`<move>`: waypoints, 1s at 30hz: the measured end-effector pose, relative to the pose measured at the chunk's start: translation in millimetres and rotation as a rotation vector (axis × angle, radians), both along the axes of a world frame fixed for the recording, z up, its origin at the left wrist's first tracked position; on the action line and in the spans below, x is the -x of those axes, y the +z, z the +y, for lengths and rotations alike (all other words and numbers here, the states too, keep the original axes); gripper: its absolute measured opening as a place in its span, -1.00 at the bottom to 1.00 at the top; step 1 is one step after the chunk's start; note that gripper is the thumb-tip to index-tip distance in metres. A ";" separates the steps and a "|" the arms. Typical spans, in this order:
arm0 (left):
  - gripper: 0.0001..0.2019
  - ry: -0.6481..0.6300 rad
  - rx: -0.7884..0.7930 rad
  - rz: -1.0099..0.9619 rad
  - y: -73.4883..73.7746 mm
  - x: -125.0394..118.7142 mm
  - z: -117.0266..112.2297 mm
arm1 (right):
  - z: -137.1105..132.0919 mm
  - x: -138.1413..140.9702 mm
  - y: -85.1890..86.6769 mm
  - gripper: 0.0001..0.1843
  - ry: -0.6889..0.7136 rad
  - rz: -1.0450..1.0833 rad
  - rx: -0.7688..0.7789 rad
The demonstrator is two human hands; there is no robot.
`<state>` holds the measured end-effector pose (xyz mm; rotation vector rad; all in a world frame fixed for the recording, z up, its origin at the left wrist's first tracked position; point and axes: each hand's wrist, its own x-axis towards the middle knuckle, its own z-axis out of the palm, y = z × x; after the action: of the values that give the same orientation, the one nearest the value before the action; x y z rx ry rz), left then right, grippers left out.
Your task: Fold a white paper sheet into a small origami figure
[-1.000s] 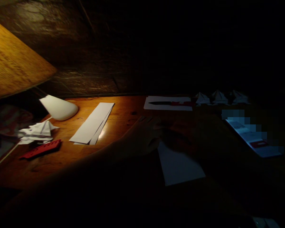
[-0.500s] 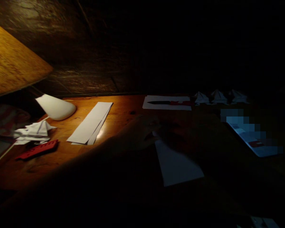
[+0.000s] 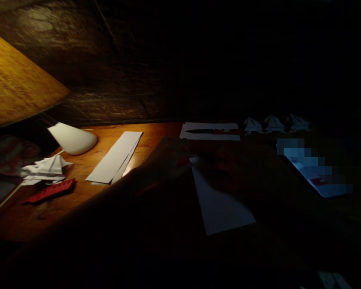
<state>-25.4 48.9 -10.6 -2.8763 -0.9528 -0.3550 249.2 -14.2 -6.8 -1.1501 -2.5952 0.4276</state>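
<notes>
A white sheet of paper point(image 3: 221, 208) lies on the table in front of me, narrower at its far end. My left hand point(image 3: 173, 158) reaches in from the lower left, its fingers closed at that far end of the paper. My right hand point(image 3: 221, 166) is deep in shadow and covers the paper's upper right side. Its fingers are too dark to make out. Beyond the hands, a knife point(image 3: 212, 131) with a dark blade and red handle rests on a stack of white paper point(image 3: 183, 127).
White paper strips point(image 3: 116, 156) lie left of my hands. Farther left are a red notched object point(image 3: 49, 191), a crumpled folded paper point(image 3: 46, 168) and a lamp point(image 3: 74, 138). Three folded paper shapes point(image 3: 272, 123) line the back. A glowing phone point(image 3: 307, 170) lies at right.
My left hand has shifted slightly left and away from me at the paper's far end, and its knuckles show more clearly. The view has moved slightly.
</notes>
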 end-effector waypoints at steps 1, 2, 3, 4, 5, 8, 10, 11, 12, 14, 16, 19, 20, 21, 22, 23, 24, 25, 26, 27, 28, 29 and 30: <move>-0.71 0.010 -0.009 -0.003 -0.3 0.0 -0.2 | 0.2 -0.1 -0.3 -0.76 0.002 0.000 0.005; -0.70 0.024 -0.019 -0.006 -0.4 -0.5 -0.8 | 0.2 -0.1 -0.2 -0.75 -0.003 0.002 0.012; -0.69 0.042 -0.029 -0.008 -0.2 -1.2 -1.8 | -0.1 0.0 0.3 -0.75 -0.006 0.002 0.022; -0.67 0.064 -0.038 -0.009 0.2 -2.4 -3.1 | -0.7 0.1 1.1 -0.76 -0.012 0.002 0.031; -0.64 0.086 -0.044 -0.005 0.8 -3.9 -4.7 | -1.3 0.3 2.2 -0.76 -0.017 0.001 0.040; -0.52 0.134 -0.043 0.036 3.5 -9.7 -10.7 | -3.2 1.1 5.7 -0.74 -0.019 0.005 0.050; -0.46 0.164 -0.050 0.062 5.1 -13.1 -14.4 | -3.8 1.4 7.4 -0.71 -0.021 0.002 0.036; -0.44 0.179 -0.048 0.073 5.7 -14.1 -15.8 | -3.9 1.4 7.9 -0.70 -0.021 -0.004 0.028; -0.43 0.190 -0.050 0.077 6.0 -14.7 -16.8 | -3.9 1.3 8.4 -0.70 -0.022 -0.011 0.022; -0.44 0.197 -0.057 0.078 6.0 -14.7 -17.5 | -3.8 1.1 9.1 -0.72 -0.018 -0.021 0.018; -0.45 0.190 -0.073 0.083 5.8 -14.2 -17.6 | -3.9 1.0 9.7 -0.74 -0.024 -0.017 0.014; -0.47 0.192 -0.094 0.122 6.7 -14.4 -18.1 | -3.8 0.9 9.1 -0.74 -0.040 -0.018 0.005; -0.47 0.195 -0.100 0.138 7.3 -14.7 -18.6 | -3.4 0.9 8.1 -0.74 -0.042 -0.023 0.005; -0.48 0.197 -0.106 0.153 8.1 -15.0 -19.2 | -2.9 0.9 6.7 -0.74 -0.041 -0.032 0.006; -0.47 0.198 -0.114 0.167 8.9 -15.2 -19.9 | -2.2 0.8 5.1 -0.74 -0.040 -0.042 0.006; -0.46 0.195 -0.121 0.179 9.6 -15.3 -20.6 | -1.4 0.7 3.5 -0.74 -0.041 -0.049 0.004; -0.44 0.188 -0.126 0.190 10.1 -15.2 -21.2 | -0.6 0.6 2.4 -0.74 -0.038 -0.054 -0.002; -0.41 0.184 -0.128 0.200 10.5 -15.0 -21.8 | 0.1 0.5 1.9 -0.73 -0.032 -0.060 -0.012; -0.38 0.182 -0.127 0.206 10.6 -14.6 -22.4 | 0.8 0.4 2.3 -0.73 -0.028 -0.068 -0.024; -0.36 0.179 -0.120 0.207 10.6 -14.3 -22.9 | 1.3 0.2 3.7 -0.72 -0.023 -0.077 -0.037; -0.33 0.176 -0.111 0.204 10.5 -13.9 -23.4 | 1.8 -0.2 5.9 -0.72 -0.017 -0.086 -0.049; -0.29 0.174 -0.103 0.197 10.2 -13.6 -23.9 | 2.2 -0.7 8.8 -0.72 -0.009 -0.094 -0.057; -0.26 0.171 -0.094 0.188 10.0 -13.4 -24.5 | 2.7 -1.3 11.9 -0.74 -0.004 -0.098 -0.061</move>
<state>-12.0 24.5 -0.6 -2.6623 -1.1039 -0.1100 250.5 -11.5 5.1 -1.1840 -2.6680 0.2955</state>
